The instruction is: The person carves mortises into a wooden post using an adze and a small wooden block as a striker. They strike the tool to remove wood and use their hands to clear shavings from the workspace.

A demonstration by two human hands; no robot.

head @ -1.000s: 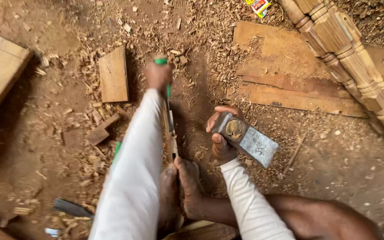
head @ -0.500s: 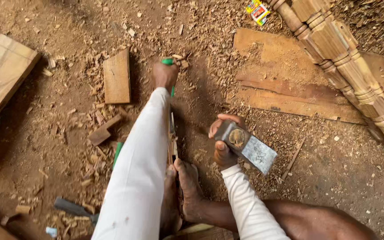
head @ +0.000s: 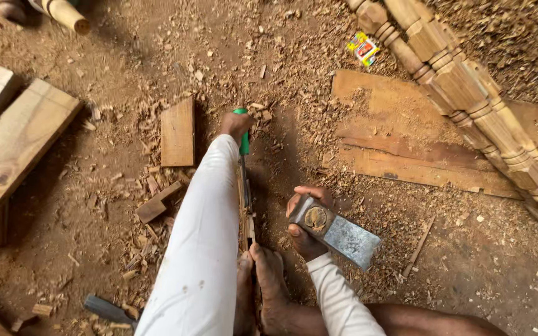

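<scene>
We grip green-handled chisel (head: 242,134) in left hand (head: 235,122), steel axe head (head: 337,231) in right hand (head: 305,219). Feet (head: 261,274) pin thin wood strip (head: 245,211) just below; glancing blow could slip toward toes.

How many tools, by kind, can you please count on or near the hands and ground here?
Chisels with green handle: 1
Axe heads: 1
Dark-handled tools on the ground: 1
Total: 3

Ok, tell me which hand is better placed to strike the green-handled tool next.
Right, probably. The right hand grips the metal axe head and is free beside the wooden strip, while the left hand is wrapped round the green-handled tool, holding it against the strip.
</scene>
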